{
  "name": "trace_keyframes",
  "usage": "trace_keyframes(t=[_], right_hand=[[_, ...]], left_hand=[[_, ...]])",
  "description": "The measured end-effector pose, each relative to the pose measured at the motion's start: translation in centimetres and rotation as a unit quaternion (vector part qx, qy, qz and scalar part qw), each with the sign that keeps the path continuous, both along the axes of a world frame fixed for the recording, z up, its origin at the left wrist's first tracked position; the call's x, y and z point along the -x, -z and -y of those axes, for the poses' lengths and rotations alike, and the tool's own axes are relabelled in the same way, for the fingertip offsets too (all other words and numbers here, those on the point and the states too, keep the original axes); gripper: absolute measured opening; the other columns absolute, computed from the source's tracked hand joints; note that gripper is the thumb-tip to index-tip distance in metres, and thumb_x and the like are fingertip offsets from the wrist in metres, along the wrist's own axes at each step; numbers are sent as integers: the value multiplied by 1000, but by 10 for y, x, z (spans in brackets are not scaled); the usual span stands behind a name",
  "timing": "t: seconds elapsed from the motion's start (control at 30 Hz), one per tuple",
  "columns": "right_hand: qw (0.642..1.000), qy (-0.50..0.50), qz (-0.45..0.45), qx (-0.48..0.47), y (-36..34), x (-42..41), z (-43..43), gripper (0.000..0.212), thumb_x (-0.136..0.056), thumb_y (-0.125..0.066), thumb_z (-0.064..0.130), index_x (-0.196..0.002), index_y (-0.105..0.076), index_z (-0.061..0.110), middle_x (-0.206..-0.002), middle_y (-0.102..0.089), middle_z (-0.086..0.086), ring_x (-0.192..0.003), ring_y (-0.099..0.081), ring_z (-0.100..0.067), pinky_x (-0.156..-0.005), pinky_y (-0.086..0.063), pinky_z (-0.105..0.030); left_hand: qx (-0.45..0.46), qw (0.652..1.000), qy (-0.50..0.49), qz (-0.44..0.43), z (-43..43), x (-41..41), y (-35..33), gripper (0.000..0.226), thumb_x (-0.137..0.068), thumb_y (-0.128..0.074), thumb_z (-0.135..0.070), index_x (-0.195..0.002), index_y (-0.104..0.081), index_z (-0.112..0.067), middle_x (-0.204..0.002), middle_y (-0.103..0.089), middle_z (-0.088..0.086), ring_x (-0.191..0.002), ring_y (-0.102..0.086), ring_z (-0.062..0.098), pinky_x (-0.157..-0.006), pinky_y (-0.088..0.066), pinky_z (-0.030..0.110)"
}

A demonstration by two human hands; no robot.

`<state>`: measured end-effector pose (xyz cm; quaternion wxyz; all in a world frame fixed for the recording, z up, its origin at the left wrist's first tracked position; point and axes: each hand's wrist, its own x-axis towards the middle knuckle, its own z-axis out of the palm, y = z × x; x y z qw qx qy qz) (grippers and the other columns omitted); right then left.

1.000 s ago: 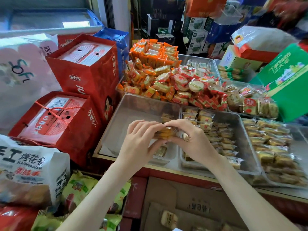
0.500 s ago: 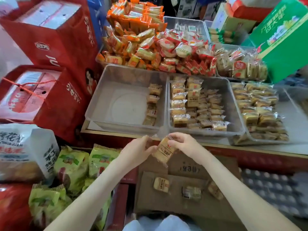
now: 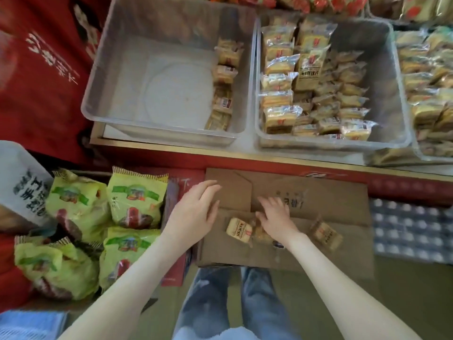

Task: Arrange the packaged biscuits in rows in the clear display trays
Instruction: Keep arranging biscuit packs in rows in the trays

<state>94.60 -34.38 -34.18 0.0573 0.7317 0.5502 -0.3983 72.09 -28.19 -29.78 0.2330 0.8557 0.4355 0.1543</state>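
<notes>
A pick-up of loose stock is judged to be the step in hand. Biscuit packets are seen lying on the cardboard below the counter edge. One packet lies just beside the right hand, on its thumb side. A second packet lies apart, on the other side of that wrist.

The right hand is lowered palm-down with its fingers bent toward the cardboard. Whether anything is gripped cannot be told. The left hand is held near, its fingers loosely spread, and nothing is held in it.

The left tray is stocked only with a single row along its right wall, and the rest of its floor is bare. The middle tray is filled with several rows across its left part.

The next move is judged to call for the packets to be gathered, lifted over the left tray's near wall, and set as a second row against the first, faces turned alike.

Something crinkled is partly covered by the right palm and cannot be made out. The right tray is cut off by the frame edge, and the heaps behind the trays are cropped at the top. The print on the packets is blurred, and the count in each row cannot be fixed.
</notes>
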Motion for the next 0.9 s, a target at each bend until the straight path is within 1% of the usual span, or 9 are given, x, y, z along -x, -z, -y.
trace_keyframes(t=[0.1, 0.17, 0.27, 0.33, 0.43, 0.57, 0.67, 0.8, 0.9], right_hand=[[980, -41, -61, -184, -35, 11, -20, 46, -102, -42, 12, -147, -36, 14, -147, -42, -4, -139, -29, -17, -120, -20, -37], [930, -84, -113, -341, -64, 20, -43, 45, -95, -52, -2, -139, -47, 5, -132, -56, -9, -126, -45, -17, -114, -33, -31], [864, -157, -79, -471, -101, 30, -97, 51, -87, -60, -10, -135, -47, 0, -123, -60, -13, -119, -50, -18, -113, -25, -15], [868, -206, -42, -450, -120, 39, -140, 65, -85, -58, -15, -143, -38, 4, -131, -55, -14, -125, -46, -21, -114, -19, -16], [908, -334, 54, -249, -127, 54, -206, 86, -83, -46, -20, -155, -13, 14, -149, -36, -11, -135, -34, -26, -110, -29, -26], [800, -526, 254, -140, -89, 60, -262, 68, -95, -51, 4, -153, -20, 23, -151, -35, -5, -137, -30, -27, -113, -21, -41], [788, -544, 268, -107, -69, 66, -279, 39, -104, -39, 23, -142, -45, 16, -151, -40, -5, -142, -21, -24, -114, 6, -41], [695, -643, 302, -109, -71, 71, -286, 47, -95, -53, 18, -141, -42, 17, -143, -48, -3, -142, -24, -25, -118, 8, -49], [715, -621, 266, -178, -73, 64, -286, 54, -89, -56, 19, -140, -42, 14, -139, -50, -6, -140, -28, -25, -118, 9, -47]], left_hand=[[-106, 992, -32, 68, -30, 4, -20, 29, -95, -48, -14, -114, -64, 1, -117, -64, 15, -108, -56, 25, -95, -44, 32], [-186, 978, -55, 77, -58, 12, -34, 26, -95, -51, -14, -115, -61, -1, -115, -63, 17, -106, -55, 27, -95, -42, 36], [-241, 966, -95, 11, -108, 35, -45, 34, -96, -51, -26, -121, -56, -3, -123, -58, 19, -111, -51, 33, -96, -39, 43], [-241, 962, -119, -55, -140, 51, -46, 46, -95, -48, -36, -124, -55, -1, -129, -54, 21, -117, -46, 35, -100, -34, 47], [-221, 959, -133, -119, -170, 65, -47, 57, -94, -43, -45, -123, -58, 1, -132, -55, 22, -125, -47, 36, -110, -27, 50], [-239, 954, -137, -117, -172, 63, -44, 54, -94, -44, -46, -120, -65, -3, -131, -61, 15, -129, -50, 29, -115, -26, 50], [-252, 952, -143, -102, -174, 65, -42, 54, -93, -45, -47, -118, -67, -4, -131, -62, 13, -130, -49, 27, -115, -26, 48], [-255, 952, -141, -99, -178, 66, -38, 53, -94, -45, -49, -116, -68, -7, -132, -62, 10, -129, -53, 27, -113, -32, 50], [-247, 954, -146, -90, -177, 66, -34, 53, -92, -47, -49, -117, -68, -8, -132, -62, 9, -129, -53, 26, -113, -32, 49]])
